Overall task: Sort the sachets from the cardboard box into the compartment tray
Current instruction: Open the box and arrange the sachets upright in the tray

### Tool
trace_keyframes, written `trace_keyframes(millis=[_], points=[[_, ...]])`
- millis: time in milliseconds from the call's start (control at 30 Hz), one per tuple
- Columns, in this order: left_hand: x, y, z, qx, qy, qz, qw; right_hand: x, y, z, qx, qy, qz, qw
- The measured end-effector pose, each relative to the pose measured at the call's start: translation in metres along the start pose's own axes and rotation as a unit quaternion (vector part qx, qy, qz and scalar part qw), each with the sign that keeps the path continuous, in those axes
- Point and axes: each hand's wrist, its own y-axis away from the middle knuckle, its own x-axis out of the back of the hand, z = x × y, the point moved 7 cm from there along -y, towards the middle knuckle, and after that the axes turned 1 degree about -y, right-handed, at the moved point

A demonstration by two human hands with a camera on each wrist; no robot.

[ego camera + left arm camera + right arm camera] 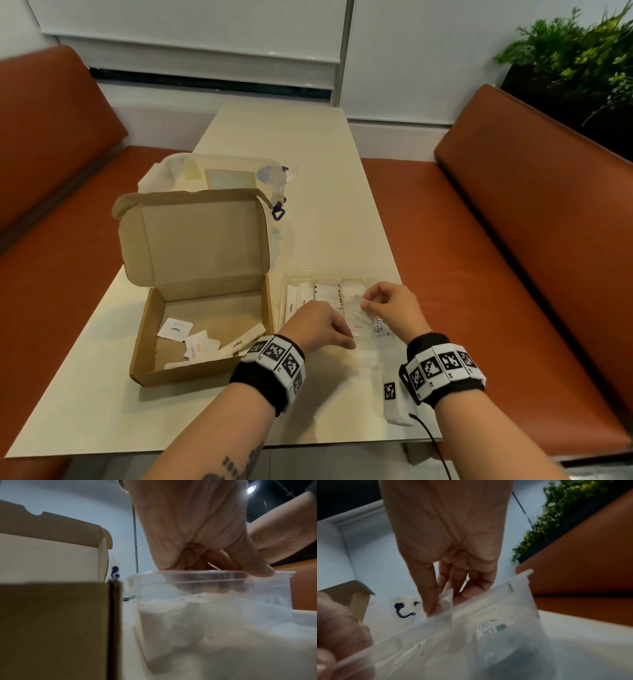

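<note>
The open cardboard box [202,371] [51,628] sits on the left of the table and holds several white sachets [174,329]. To its right is the clear compartment tray [342,279] [205,573] [513,588], with sachets lying in its compartments. My left hand [329,325] [223,566] curls its fingers over the tray's near rim, and the thumb lies on that rim. My right hand [364,303] [443,601] pinches a thin white sachet [356,308] [446,608] between thumb and fingers, just above the tray's right-hand compartments.
A clear plastic bag [219,174] with blue handles lies behind the box. A white block with a black marker tag [394,397] and its cable rest by the table's front right edge. Orange benches [513,240] flank the table, and a plant [575,51] stands at the back right.
</note>
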Motion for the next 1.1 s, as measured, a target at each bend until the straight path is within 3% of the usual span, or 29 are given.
trace_keyframes(millis=[133,267,667,1100], points=[[-0.005,0.002,0.001,0.000,-0.015,-0.019,1.000,-0.009,0.003,-0.001,0.003,0.093,-0.070,0.993],[-0.008,0.004,0.002,0.003,-0.015,-0.023,1.000,-0.017,0.005,0.000,0.002,0.114,-0.098,0.989],[-0.008,0.000,0.000,0.012,-0.011,-0.031,0.999,-0.029,0.006,-0.001,0.043,0.273,-0.088,0.957],[-0.008,0.002,0.002,0.009,-0.013,-0.041,0.999,-0.031,0.007,0.000,0.076,0.318,-0.092,0.941]])
